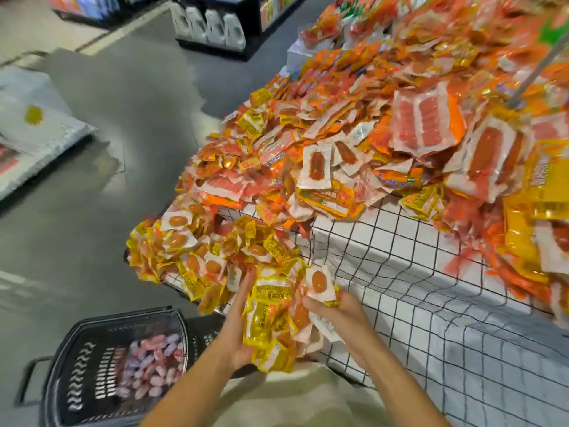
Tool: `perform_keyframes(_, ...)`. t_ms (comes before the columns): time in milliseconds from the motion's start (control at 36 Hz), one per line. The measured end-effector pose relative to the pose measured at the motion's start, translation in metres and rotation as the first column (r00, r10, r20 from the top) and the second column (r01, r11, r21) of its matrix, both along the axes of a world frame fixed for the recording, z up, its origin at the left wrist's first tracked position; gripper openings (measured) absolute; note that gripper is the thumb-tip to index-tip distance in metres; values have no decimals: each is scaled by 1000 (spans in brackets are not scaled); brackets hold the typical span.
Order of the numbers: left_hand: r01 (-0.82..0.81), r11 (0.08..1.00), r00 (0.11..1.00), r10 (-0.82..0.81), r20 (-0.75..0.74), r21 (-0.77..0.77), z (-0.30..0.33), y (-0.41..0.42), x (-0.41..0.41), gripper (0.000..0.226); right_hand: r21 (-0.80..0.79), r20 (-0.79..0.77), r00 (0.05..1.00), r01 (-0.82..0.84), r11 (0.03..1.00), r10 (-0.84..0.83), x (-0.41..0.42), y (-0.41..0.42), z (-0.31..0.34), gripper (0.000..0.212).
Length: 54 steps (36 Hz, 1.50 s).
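Observation:
Between my two hands I hold a bunch of small snack packets, yellow and white, each with an orange-brown sausage piece inside. My left hand cups the bunch from the left and below. My right hand grips it from the right, thumb on a white packet. The bunch hangs at the front edge of a display table, just below a heap of the same packets.
The table wears a white cloth with a black grid and carries large piles of orange and yellow packets. A black shopping basket with pink wrapped sweets stands on the grey floor at lower left. Shelves stand further back.

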<state>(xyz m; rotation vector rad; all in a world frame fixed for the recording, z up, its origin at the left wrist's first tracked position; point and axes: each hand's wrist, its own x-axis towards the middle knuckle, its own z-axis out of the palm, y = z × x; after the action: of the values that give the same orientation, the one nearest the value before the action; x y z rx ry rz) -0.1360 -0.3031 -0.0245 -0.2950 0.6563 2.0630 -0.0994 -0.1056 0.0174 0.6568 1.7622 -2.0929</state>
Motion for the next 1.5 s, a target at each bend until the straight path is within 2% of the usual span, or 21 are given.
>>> perform_keyframes(56, -107, 972, 994, 106, -18, -210, -3, -14, 3, 83, 85, -52, 997, -53, 995, 57, -4, -6, -6, 29)
perform_keyframes(111, -173, 972, 983, 180, 35, -158, -11, -26, 11, 82, 94, -61, 993, -91, 991, 97, -7, -11, -10, 23)
perform_keyframes(167, -180, 967, 976, 198, 86, -181, -15, -41, 14, 82, 112, -62, 995, -75, 991, 82, -10, -12, -16, 31)
perform_keyframes(222, -235, 950, 970, 241, 6, -205, -21, -59, 15, 81, 153, -73, 997, 17, 988, -6, -11, -8, -28, 33)
perform_keyframes(278, -292, 930, 950, 310, 50, -223, -31, -79, 17, 83, 200, -55, 995, 96, 975, -87, -13, -4, -44, 35)
perform_keyframes(361, -343, 917, 932, 359, 48, -205, -38, -104, 18, 84, 225, 146, 981, 91, 970, -126, -12, -6, -68, 53)
perform_keyframes(444, -355, 895, 926, 376, 29, -269, -36, -120, 18, 82, 225, 208, 975, 31, 974, -79, -16, -14, -84, 54)
perform_keyframes(528, -348, 887, 927, 374, 32, -305, -32, -128, 18, 84, 136, 249, 962, 82, 987, -114, -28, -28, -83, 55)
perform_keyframes(667, -285, 929, 949, 308, 66, -237, -23, -131, 12, 88, 138, 309, 941, 98, 985, -137, -45, -45, -82, 81)
perform_keyframes(778, -227, 952, 969, 242, 52, -203, -21, -133, 2, 84, 81, 390, 900, 177, 981, -195, -56, -54, -86, 88)
perform_keyframes(889, -179, 959, 977, 201, 77, -221, -22, -141, -7, 77, 0, 364, 919, 165, 986, -154, -58, -75, -87, 77)
perform_keyframes(1000, -171, 946, 970, 210, 119, -275, -24, -149, -14, 67, 88, 247, 927, 267, 960, -281, -55, -97, -89, 67)
perform_keyframes(1139, -127, 933, 967, 193, 169, -338, -28, -160, -20, 69, 255, 100, 961, 224, 940, -257, -54, -114, -102, 57)
perform_keyframes(1194, -128, 925, 964, 200, 173, -357, -32, -165, -23, 69, 305, 96, 941, 281, 910, -323, -56, -116, -105, 51)
perform_keyframes(1250, -115, 930, 969, 182, 165, -348, -38, -169, -27, 65, 273, 126, 904, 365, 890, -409, -58, -112, -107, 50)
perform_keyframes(1333, -80, 946, 975, 140, 175, -314, -47, -172, -32, 57, 144, 176, 874, 433, 890, -454, -53, -99, -110, 59)
perform_keyframes(1500, -36, 942, 983, 93, 159, -334, -52, -162, -39, 47, -3, 95, 825, 560, 828, -558, -9, -65, -99, 64)
